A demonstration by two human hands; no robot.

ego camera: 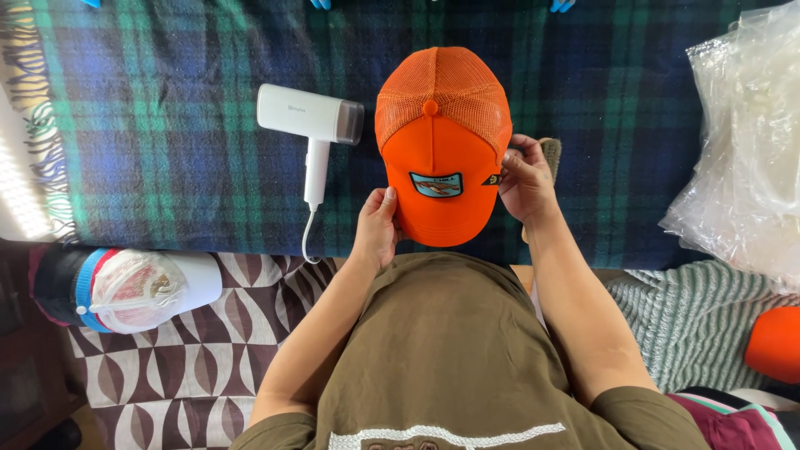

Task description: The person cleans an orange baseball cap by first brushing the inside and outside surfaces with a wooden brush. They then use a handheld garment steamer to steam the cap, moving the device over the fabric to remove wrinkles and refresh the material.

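An orange cap [442, 142] with a mesh back and a small patch on its front panel is held over a dark plaid blanket [167, 142]. My left hand [377, 227] grips the cap's lower left edge near the brim. Gripping the cap's right side is my right hand [523, 179], with fingers at a small tag there. A beige object [550, 152] peeks out just behind my right hand.
A white handheld steamer or dryer [310, 125] with a cord lies left of the cap. Clear plastic bags [746, 150] pile at the right. A white cylinder with a bagged end [137, 287] lies lower left. Another orange item [775, 343] sits at lower right on striped fabric.
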